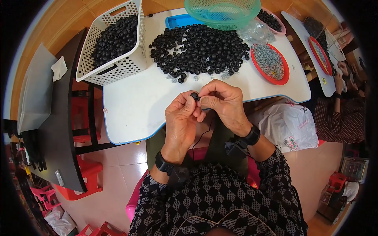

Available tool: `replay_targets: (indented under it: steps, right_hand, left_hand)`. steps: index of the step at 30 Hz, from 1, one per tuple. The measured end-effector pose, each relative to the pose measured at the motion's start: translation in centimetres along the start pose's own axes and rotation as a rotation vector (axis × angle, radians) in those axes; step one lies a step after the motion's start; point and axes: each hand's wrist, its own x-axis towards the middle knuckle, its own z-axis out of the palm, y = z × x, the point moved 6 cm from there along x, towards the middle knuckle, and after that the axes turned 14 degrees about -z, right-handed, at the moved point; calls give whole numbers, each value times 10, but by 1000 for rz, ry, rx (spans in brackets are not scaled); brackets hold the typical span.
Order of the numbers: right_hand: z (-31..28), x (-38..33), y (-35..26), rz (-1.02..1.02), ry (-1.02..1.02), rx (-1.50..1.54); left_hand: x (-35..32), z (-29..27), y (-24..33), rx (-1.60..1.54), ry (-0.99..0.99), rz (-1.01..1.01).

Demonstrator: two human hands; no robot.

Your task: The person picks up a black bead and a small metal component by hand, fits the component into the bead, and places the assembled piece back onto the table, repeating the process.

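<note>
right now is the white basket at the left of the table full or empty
Well filled, not brimming: the white basket holds a heap of black parts, and its inner walls show above them.

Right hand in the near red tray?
No, the right hand meets the left hand at a small black piece, apart from that red tray.

Basket (pixel 138 58) upper left, parts (pixel 114 41) inside; loose parts (pixel 204 51) heaped upper centre on the tabletop (pixel 134 106), bowl (pixel 223 19) behind them, plate (pixel 280 81) on their right!
</note>
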Motion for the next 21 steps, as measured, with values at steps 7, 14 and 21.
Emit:
replay_targets:
  steps: [7, 14, 21]
  right_hand:
    - [-4, 0, -1, -93, -26, -88]
    - [-7, 2, 1, -164, -21, -297]
    - [5, 1, -1, -85, -61, -236]
  left_hand:
    - [4, 5, -4, 27, -59, -40]
    - [8, 6, -8, 16, -19, 10]
    - [11, 1, -9, 16, -2, 85]
